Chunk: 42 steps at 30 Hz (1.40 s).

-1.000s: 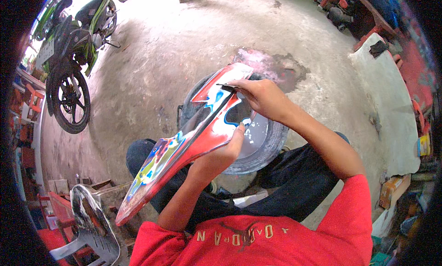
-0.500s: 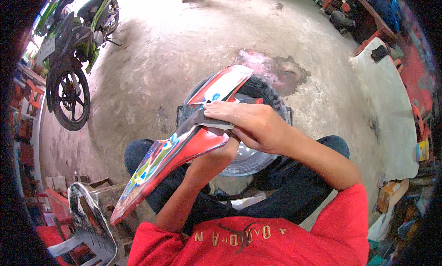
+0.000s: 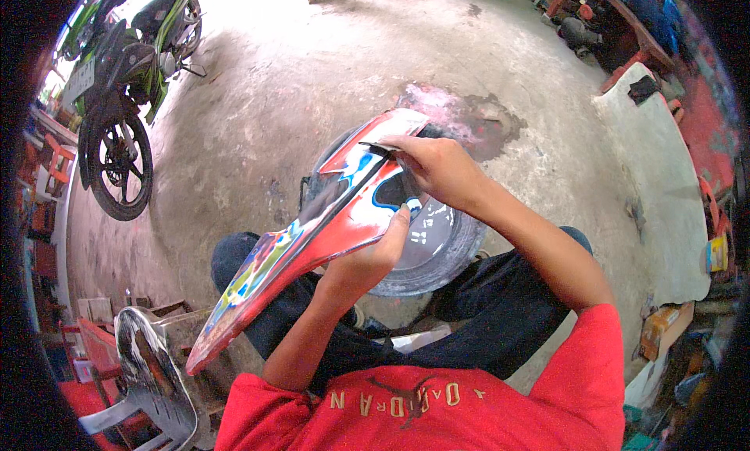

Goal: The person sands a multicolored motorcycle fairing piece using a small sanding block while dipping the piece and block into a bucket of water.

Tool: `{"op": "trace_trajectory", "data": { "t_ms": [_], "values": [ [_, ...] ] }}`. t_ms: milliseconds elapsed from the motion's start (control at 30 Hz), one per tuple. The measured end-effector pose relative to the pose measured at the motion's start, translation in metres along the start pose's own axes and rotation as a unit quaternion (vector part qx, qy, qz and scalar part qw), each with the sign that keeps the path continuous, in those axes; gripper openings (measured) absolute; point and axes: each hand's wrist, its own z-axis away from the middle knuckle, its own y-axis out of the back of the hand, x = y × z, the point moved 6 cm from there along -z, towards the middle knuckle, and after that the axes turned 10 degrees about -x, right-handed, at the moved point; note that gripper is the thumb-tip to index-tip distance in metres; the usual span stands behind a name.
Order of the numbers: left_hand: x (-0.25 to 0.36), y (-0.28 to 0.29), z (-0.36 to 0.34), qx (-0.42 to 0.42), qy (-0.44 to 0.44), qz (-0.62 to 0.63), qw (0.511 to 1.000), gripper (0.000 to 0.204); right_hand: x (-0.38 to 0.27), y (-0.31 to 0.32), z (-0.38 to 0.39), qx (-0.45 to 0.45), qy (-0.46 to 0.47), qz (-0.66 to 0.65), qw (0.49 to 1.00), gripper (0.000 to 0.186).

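A long motorcycle body panel (image 3: 344, 232), red and white with blue and green patches, slants across my lap. My left hand (image 3: 366, 265) grips its lower right edge, with the thumb on top and the other fingers hidden beneath. My right hand (image 3: 437, 168) pinches a small dark piece of sandpaper (image 3: 378, 149) against the panel's upper part. Under the panel sits a round dark basin (image 3: 461, 268) with greyish liquid in it, partly covered by the panel and my hands.
A black and green motorcycle (image 3: 129, 99) stands at the far left. A worn plastic chair (image 3: 160, 373) is close on my left. On the right lie a whitish slab (image 3: 652, 193) and a cardboard box (image 3: 666, 331). A wet, pinkish stain (image 3: 453, 111) marks the concrete floor beyond the basin.
My right hand has slid the sandpaper up and away along the panel, uncovering its middle. My left thumb now shows on the edge; the panel has tilted slightly.
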Motion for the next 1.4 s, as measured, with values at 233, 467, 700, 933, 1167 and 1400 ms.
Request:
{"op": "trace_trajectory", "data": {
  "t_ms": [233, 467, 700, 933, 1167, 1400],
  "values": [
    [-0.002, 0.001, 0.004, -0.041, -0.021, -0.057, 0.997, 0.022, -0.042, 0.000, 0.014, 0.059, 0.174, -0.025, 0.983, 0.050],
    [-0.005, -0.001, 0.006, -0.056, -0.056, -0.194, 0.978, 0.029, -0.060, -0.001, 0.009, 0.095, 0.141, 0.007, 0.985, 0.043],
    [-0.022, -0.010, 0.001, -0.071, 0.137, 0.257, 0.954, 0.034, 0.016, 0.005, -0.003, 0.004, -0.028, 0.059, 0.998, 0.042],
    [-0.017, -0.004, 0.000, -0.056, 0.032, 0.028, 0.998, 0.040, -0.041, 0.008, 0.009, 0.037, 0.119, -0.025, 0.992, 0.040],
    [-0.039, -0.009, 0.003, -0.032, 0.148, 0.332, 0.931, 0.039, -0.066, 0.004, 0.015, 0.067, 0.154, -0.024, 0.986, 0.047],
    [-0.034, -0.008, -0.003, 0.001, 0.178, 0.422, 0.889, 0.041, -0.031, 0.007, 0.008, -0.039, -0.011, 0.057, 0.998, 0.056]
  ]
}}
